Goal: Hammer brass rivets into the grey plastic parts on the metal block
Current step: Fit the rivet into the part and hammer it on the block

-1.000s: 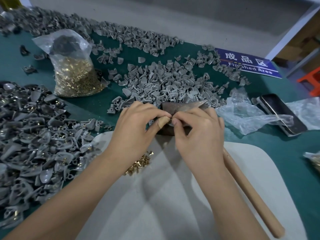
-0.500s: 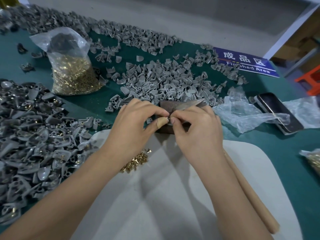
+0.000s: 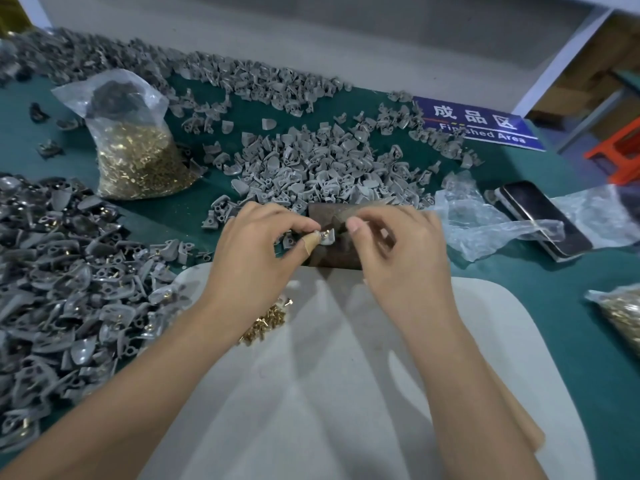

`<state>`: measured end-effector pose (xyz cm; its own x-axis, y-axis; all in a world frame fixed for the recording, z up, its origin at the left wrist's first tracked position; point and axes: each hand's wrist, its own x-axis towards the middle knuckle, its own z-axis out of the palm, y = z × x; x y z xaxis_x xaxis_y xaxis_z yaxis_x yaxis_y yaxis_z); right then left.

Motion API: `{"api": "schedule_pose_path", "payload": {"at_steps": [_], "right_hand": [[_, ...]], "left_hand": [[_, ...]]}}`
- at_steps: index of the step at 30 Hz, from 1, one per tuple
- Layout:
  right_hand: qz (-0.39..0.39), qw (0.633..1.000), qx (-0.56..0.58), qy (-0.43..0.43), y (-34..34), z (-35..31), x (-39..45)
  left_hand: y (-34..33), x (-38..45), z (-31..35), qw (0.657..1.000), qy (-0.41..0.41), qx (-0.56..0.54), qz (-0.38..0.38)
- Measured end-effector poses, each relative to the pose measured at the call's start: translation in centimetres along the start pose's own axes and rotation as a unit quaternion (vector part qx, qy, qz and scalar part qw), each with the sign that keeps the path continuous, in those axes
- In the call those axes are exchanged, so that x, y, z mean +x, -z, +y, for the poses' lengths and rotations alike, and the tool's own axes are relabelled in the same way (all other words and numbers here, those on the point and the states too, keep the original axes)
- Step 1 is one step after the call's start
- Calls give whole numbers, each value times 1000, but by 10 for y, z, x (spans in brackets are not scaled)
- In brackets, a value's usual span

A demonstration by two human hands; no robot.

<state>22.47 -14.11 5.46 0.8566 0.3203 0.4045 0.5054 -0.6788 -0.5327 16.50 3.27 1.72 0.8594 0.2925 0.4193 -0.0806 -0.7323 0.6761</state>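
My left hand pinches a small grey plastic part with a brass rivet in it, between thumb and fingers, over the dark metal block. The thumb tip wears a tan bandage. My right hand hovers just right of the part with curled fingers; nothing shows in them. A small heap of loose brass rivets lies on the white board by my left wrist. The wooden hammer handle lies on the board under my right forearm.
Grey plastic parts lie heaped behind the block and at the left. A clear bag of brass rivets stands at the back left, another at the right edge. A phone and crumpled plastic film lie right.
My two hands, fingertips together over the block before, have come apart. The right hand has drawn back to the right, and the part with its rivet now shows in the left fingers.
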Motion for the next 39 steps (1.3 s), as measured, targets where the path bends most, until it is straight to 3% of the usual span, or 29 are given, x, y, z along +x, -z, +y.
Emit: {"api": "schedule_pose_path", "payload": {"at_steps": [4, 11, 16, 23, 30, 36, 39], "right_hand": [[-40, 988, -103, -104, 9, 8, -4], [-72, 978, -140, -136, 9, 1, -4], [7, 992, -98, -75, 20, 2, -8], [31, 996, -78, -19, 22, -8, -11], [137, 986, -88, -24, 15, -16, -14], [55, 991, -114, 48, 8, -12, -15], [115, 988, -100, 27, 11, -11, -14]], "left_hand": [[2, 0, 0, 1000, 20, -9, 4], [2, -1, -1, 1000, 24, -10, 4], [1, -2, 0, 1000, 24, 1, 0], [1, -1, 3, 998, -6, 62, 8], [3, 0, 1, 995, -27, 94, 15], [1, 1, 1, 995, -18, 96, 20], [3, 0, 1, 996, -17, 89, 17]]}}
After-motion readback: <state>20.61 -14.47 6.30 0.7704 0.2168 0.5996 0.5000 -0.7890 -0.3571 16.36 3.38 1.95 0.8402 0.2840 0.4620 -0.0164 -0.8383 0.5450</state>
